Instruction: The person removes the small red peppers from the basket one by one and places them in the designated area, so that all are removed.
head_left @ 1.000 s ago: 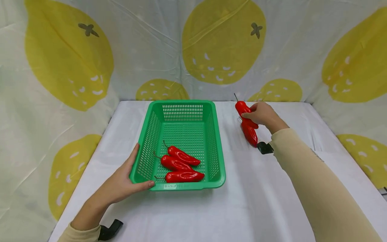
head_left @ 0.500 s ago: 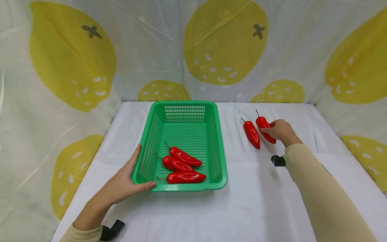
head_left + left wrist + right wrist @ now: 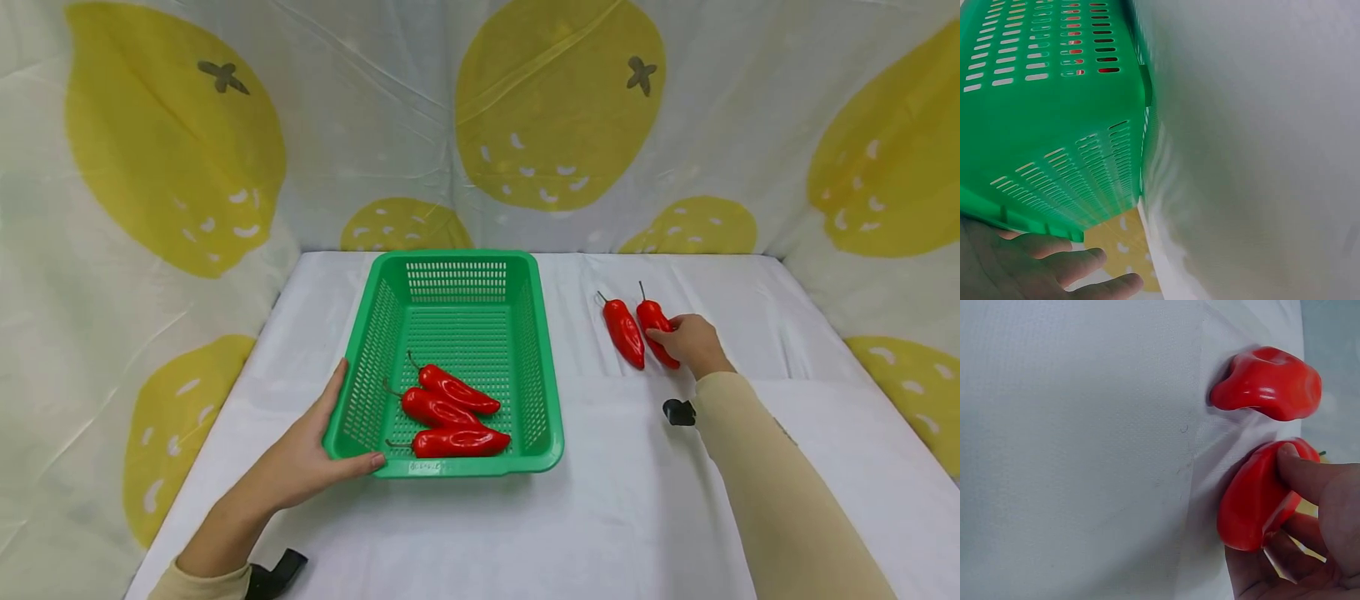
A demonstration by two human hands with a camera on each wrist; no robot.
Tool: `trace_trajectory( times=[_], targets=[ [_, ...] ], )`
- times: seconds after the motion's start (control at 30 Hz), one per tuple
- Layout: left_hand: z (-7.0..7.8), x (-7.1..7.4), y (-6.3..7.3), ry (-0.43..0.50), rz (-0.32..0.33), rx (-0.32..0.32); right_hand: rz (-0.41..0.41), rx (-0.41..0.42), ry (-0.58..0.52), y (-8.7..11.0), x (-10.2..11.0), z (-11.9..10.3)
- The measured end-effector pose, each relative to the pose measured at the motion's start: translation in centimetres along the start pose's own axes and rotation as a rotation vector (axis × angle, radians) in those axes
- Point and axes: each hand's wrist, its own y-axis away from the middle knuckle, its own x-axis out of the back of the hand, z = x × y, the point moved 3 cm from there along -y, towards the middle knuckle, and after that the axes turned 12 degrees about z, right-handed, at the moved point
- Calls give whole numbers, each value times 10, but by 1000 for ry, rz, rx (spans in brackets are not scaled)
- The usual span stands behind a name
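In the head view my right hand (image 3: 692, 342) pinches a red pepper (image 3: 653, 317) between thumb and fingers at the right of the table. The right wrist view shows the thumb across the pepper (image 3: 1254, 500) and the fingers under it. Beside it, slightly left and apart, lies another red pepper (image 3: 623, 333). My left hand (image 3: 306, 446) rests on the near left corner of a green plastic basket (image 3: 551, 392), its thumb along the front rim. In the left wrist view the other fingers (image 3: 1079, 265) stretch out straight beside the basket wall.
Several red peppers would overstate it: three peppers (image 3: 453, 442) lie in the near part of the basket, stems pointing left. White cloth (image 3: 600, 517) covers the table. A lemon-printed curtain (image 3: 405, 125) stands behind and at both sides.
My right hand has carried its pepper rightward and toward me, from above the other pepper to a place beside it. The left hand and basket stay in place.
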Motion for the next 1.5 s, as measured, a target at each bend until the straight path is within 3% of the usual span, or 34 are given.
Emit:
trace_trajectory(
  times=[0.23, 0.43, 0.67, 0.9, 1.2, 1.37, 1.5],
  targets=[
    [0, 1, -1, 5, 3, -14, -5, 2, 7, 0, -1, 0],
    [3, 1, -1, 2, 2, -18, 70, -32, -22, 5, 5, 1],
    [2, 2, 0, -18, 7, -13, 117, 40, -105, 9, 24, -4],
    [1, 2, 0, -8, 7, -13, 109, 88, -88, 16, 38, -18],
    [2, 3, 0, -9, 9, -18, 64, 207, -41, 35, 40, -64],
    [1, 2, 0, 5, 7, -18, 15, 287, 16, 50, 32, -99],
    [1, 1, 0, 4, 9, -21, -15, 350, 0, 64, 22, -125]
  ],
)
